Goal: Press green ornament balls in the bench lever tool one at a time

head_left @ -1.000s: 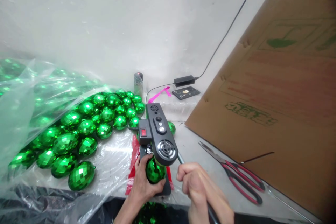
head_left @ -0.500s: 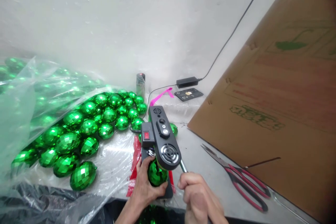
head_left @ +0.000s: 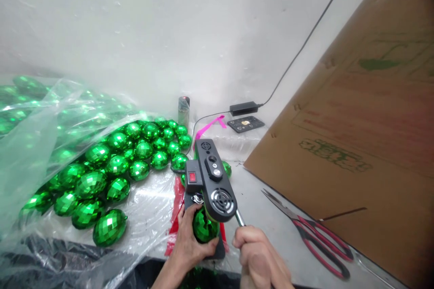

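A shiny green faceted bauble (head_left: pixel 204 226) sits under the front end of a black machine (head_left: pixel 217 174) with round vents and a red switch. My left hand (head_left: pixel 190 235) is closed around the bauble's left and lower side, holding it on the machine's black base. To the right, my right hand (head_left: pixel 256 250) grips the metal lever (head_left: pixel 239 217) that sticks out from the machine's side. The top of the bauble is hidden beneath the machine's head. Red plastic (head_left: pixel 174 221) lies under the base.
Many green baubles (head_left: pixel 90 183) lie at the left, partly under clear plastic sheeting (head_left: pixel 40 144). Red-handled scissors (head_left: pixel 315 239) lie at the right before a large cardboard box (head_left: pixel 346 126). Behind are a phone (head_left: pixel 246 123), a power adapter (head_left: pixel 244 108), pink ribbon (head_left: pixel 210 126) and a small cylinder (head_left: pixel 183 110).
The whole view has shifted slightly, so everything appears a little further right. Both hands keep their holds on the bauble and the lever.
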Tool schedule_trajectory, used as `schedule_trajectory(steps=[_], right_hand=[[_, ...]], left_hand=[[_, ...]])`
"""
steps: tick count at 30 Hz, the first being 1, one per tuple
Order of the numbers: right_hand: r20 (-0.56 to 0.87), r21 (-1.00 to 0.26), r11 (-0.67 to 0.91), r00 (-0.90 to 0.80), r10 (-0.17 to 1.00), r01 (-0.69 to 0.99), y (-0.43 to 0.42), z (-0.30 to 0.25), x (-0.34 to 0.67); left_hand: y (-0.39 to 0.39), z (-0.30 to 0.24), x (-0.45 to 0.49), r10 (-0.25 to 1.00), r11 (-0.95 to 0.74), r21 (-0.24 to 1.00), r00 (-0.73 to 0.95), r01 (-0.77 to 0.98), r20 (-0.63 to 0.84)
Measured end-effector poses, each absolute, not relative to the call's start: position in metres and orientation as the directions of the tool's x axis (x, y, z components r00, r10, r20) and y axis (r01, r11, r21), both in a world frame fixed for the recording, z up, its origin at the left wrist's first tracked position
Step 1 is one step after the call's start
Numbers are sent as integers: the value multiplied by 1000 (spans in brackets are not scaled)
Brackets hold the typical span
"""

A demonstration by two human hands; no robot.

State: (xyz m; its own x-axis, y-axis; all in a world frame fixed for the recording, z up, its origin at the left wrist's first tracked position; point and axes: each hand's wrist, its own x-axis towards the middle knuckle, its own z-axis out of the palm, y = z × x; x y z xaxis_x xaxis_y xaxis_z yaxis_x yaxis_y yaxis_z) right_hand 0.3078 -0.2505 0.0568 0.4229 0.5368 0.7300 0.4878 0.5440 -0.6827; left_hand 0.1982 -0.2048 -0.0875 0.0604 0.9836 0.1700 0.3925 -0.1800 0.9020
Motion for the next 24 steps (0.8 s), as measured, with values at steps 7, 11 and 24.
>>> schedule_trajectory(steps=[7,11,24], right_hand=[[711,-703,525,448,542,480,-251,57,305],[707,-707,517,458,538,483,-252,58,304],[713,-701,550,458,531,453,-250,55,305]], left_hand=[[-204,-84,198,979,-202,891,77,406,187],[-203,-86,198,978,-207,887,80,414,191],[-202,-93,200,976,-218,881,69,420,209]])
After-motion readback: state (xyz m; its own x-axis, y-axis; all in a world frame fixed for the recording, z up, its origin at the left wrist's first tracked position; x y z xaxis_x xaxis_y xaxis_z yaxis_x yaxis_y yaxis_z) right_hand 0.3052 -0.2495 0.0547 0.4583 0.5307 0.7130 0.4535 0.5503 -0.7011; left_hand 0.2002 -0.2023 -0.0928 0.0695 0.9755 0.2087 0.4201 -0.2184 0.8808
